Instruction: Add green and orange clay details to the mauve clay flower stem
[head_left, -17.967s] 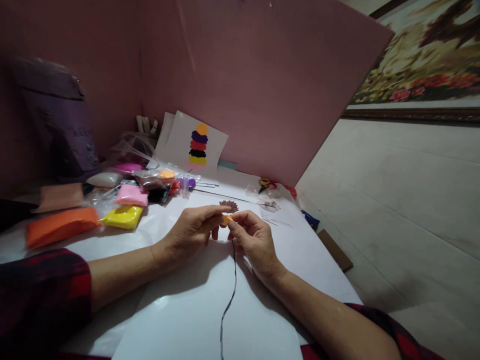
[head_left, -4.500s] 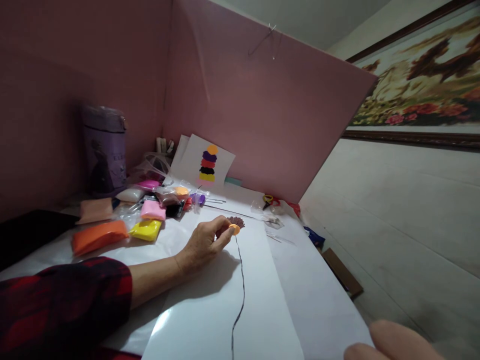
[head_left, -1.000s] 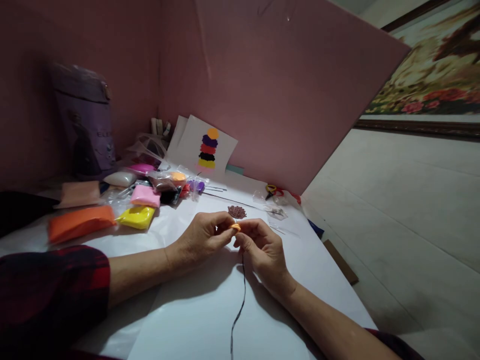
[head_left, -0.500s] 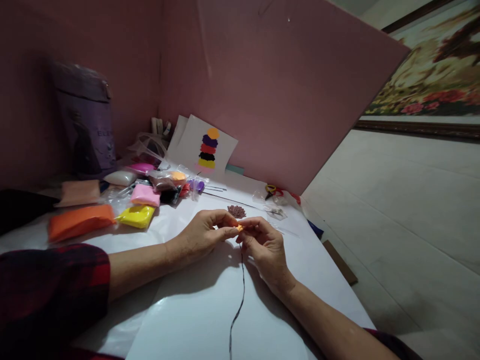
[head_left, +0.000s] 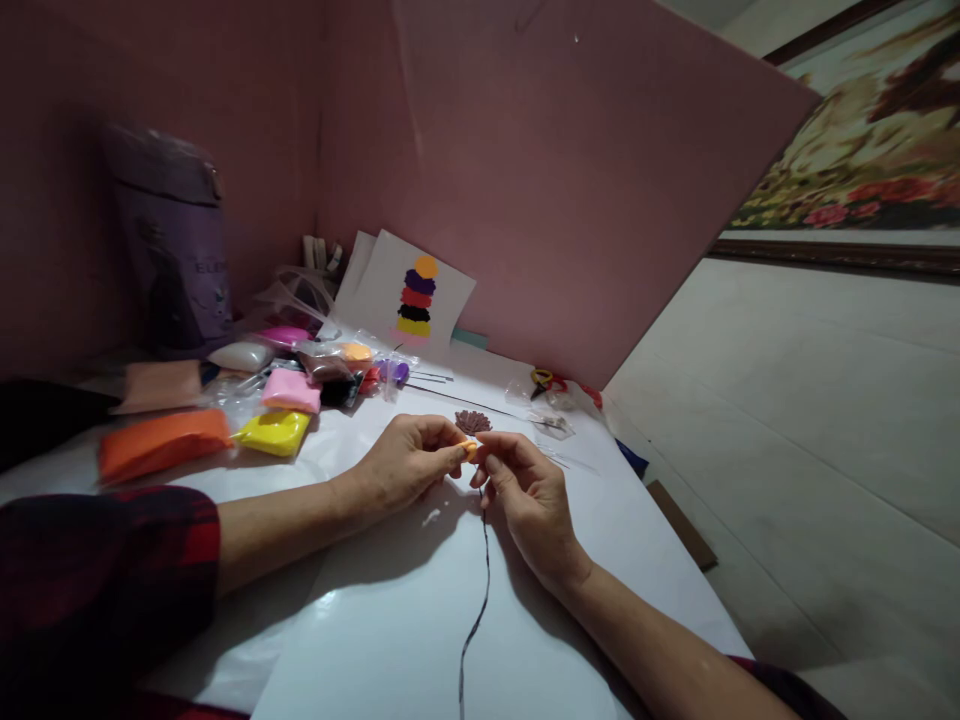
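Observation:
My left hand [head_left: 405, 465] pinches a small piece of orange modelling clay [head_left: 470, 450] between thumb and forefinger. Close against its right side is my right hand [head_left: 529, 490], thumb and forefinger drawn together. Whether anything sits between those right fingertips is hidden. A thin dark strand like a cord [head_left: 484, 585] runs from beneath the right fingers down the white sheet [head_left: 390, 620] towards me. Just beyond the fingertips lies a brown petalled clay piece [head_left: 472, 423].
Bags of coloured clay, among them an orange pack [head_left: 165, 445] and a yellow pack [head_left: 274, 433], lie at the left. A card with coloured dabs [head_left: 416, 295] leans on the pink wall. Scissors [head_left: 541, 382] lie back right. A purple bag [head_left: 176, 250] stands behind.
The orange clay has shifted slightly left with my left fingers, and more of it shows. My right thumb and forefinger have drawn back a little from it.

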